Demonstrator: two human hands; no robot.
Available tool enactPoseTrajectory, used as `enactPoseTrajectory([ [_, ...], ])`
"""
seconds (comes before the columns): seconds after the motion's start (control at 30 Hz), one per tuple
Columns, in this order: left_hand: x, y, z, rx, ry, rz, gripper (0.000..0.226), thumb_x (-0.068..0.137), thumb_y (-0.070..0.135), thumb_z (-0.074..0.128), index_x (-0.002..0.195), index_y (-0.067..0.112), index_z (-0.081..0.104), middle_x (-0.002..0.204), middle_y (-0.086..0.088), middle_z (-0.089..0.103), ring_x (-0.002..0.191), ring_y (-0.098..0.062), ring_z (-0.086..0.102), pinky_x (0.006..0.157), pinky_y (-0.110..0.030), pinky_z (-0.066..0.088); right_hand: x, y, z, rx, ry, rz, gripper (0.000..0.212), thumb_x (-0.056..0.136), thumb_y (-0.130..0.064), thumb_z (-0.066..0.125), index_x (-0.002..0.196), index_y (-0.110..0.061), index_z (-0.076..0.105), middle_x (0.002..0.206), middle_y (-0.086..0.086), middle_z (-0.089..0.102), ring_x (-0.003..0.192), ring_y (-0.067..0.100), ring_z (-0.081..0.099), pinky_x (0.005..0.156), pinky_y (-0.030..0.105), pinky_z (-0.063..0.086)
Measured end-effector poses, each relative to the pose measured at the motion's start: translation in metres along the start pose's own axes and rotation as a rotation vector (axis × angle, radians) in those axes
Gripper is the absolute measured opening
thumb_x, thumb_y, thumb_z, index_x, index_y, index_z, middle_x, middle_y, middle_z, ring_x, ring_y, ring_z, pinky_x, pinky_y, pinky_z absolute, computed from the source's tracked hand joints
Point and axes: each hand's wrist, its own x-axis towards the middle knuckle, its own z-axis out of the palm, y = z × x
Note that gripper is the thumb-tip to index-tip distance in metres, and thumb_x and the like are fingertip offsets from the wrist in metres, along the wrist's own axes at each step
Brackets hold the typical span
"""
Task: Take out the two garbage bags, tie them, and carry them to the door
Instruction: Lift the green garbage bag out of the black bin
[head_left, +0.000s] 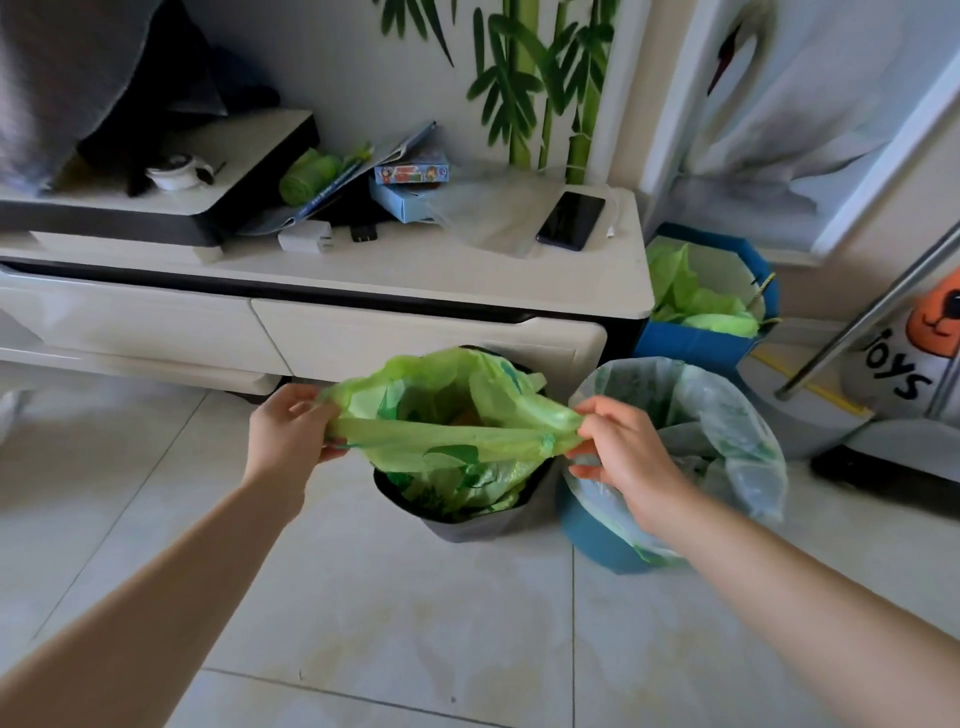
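A green garbage bag (447, 410) sits in a dark grey bin (483, 522) on the floor in front of the cabinet. My left hand (291, 426) pinches the bag's left rim and my right hand (618, 447) pinches its right rim, stretching the near edge taut between them above the bin. The bag's mouth is open and green rubbish shows inside. To the right, touching the grey bin, a blue bin (597, 535) holds a pale translucent garbage bag (711, 415) folded over its rim.
A low white cabinet (363, 270) stands right behind the bins, with a phone (571, 221), boxes and chargers on top. A blue box of green bags (701, 312) sits at its right end. A metal pole (857, 322) and a toy bag (904, 358) stand far right. Tiled floor (415, 623) lies near me.
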Motion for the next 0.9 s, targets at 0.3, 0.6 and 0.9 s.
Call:
enactPoseTrajectory([
  [0.3, 0.0, -0.014, -0.029, 0.411, -0.476, -0.337, 0.034, 0.077, 0.011, 0.073, 0.106, 0.022, 0.059, 0.091, -0.009, 0.067, 0.076, -0.022, 0.063, 0.08, -0.038, 0.055, 0.001, 0.004, -0.021, -0.208, -0.013, 0.269, 0.019, 0.07, -0.011, 0.053, 0.088, -0.009, 0.057, 0.083, 0.011, 0.055, 0.078, 0.024, 0.06, 0.071, 0.038, 0.058],
  [0.6, 0.03, 0.007, 0.024, 0.433, -0.239, -0.084, 0.011, 0.08, 0.022, 0.071, 0.088, 0.016, 0.076, 0.074, -0.003, 0.07, 0.062, -0.019, 0.064, 0.055, -0.026, 0.052, 0.041, -0.02, 0.01, -0.42, -0.024, 0.198, 0.036, 0.079, -0.04, 0.061, 0.1, -0.011, 0.057, 0.1, 0.007, 0.058, 0.092, 0.024, 0.059, 0.078, 0.033, 0.049],
  [0.9, 0.036, 0.032, 0.026, 0.365, -0.157, 0.127, 0.01, 0.088, 0.015, 0.057, 0.091, 0.019, 0.065, 0.075, -0.006, 0.066, 0.061, -0.021, 0.061, 0.057, -0.033, 0.055, 0.057, -0.048, 0.006, -0.643, 0.149, -0.125, 0.019, 0.087, -0.012, 0.05, 0.077, 0.0, 0.061, 0.071, 0.015, 0.056, 0.068, 0.026, 0.055, 0.052, 0.029, 0.035],
])
